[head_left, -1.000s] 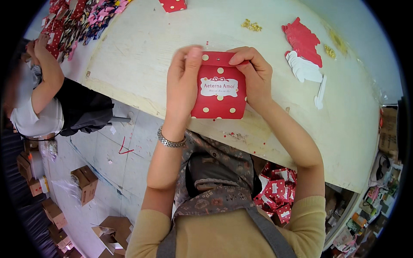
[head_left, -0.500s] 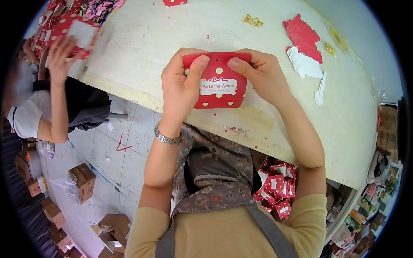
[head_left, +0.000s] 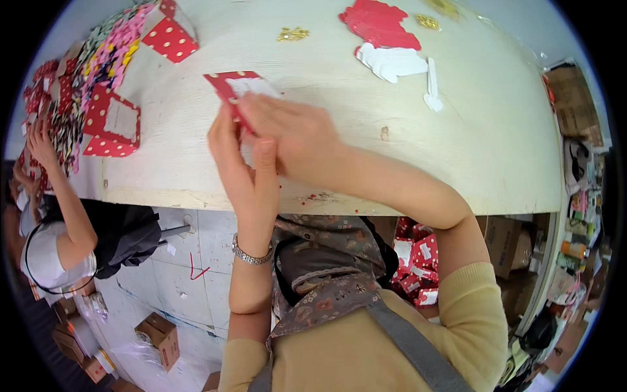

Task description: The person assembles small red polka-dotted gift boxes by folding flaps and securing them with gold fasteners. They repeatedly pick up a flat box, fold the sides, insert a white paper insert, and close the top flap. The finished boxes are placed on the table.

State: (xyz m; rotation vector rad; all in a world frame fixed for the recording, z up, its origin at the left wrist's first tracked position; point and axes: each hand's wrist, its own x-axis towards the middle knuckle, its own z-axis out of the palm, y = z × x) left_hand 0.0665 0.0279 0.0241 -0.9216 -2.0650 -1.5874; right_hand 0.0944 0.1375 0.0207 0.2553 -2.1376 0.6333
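The packet (head_left: 235,89) that half a second ago faces up squarely, both thumbs on its top edge, is now tilted toward the left, and the right hand (head_left: 304,134) crosses over the left hand (head_left: 238,163). Handling thus appears to have passed from the top edge to the body; whether the flap is closed cannot be told. The packet is above the bench (head_left: 496,150), between its middle and its left edge, back from the front edge. The left hand grips it with fingers curled behind it and thumb standing apart; the right hand is blurred, fingers laid across it, and whether they grip cannot be told. The view also turns leftward, bringing the left edge further in. Counted, there is one packet in the hands; two dotted boxes by the left edge, one nearer the front-left corner (head_left: 112,124), one further back (head_left: 171,40); two small heaps of gold pieces toward the far edge, one left (head_left: 292,34), one right (head_left: 428,22); one stack of red cut-outs (head_left: 381,25); one stack of white cut-outs (head_left: 390,62) against it; and one separate white strip (head_left: 432,86) just beside. Beneath the front edge, the red packets (head_left: 418,258) overlap too much to count.
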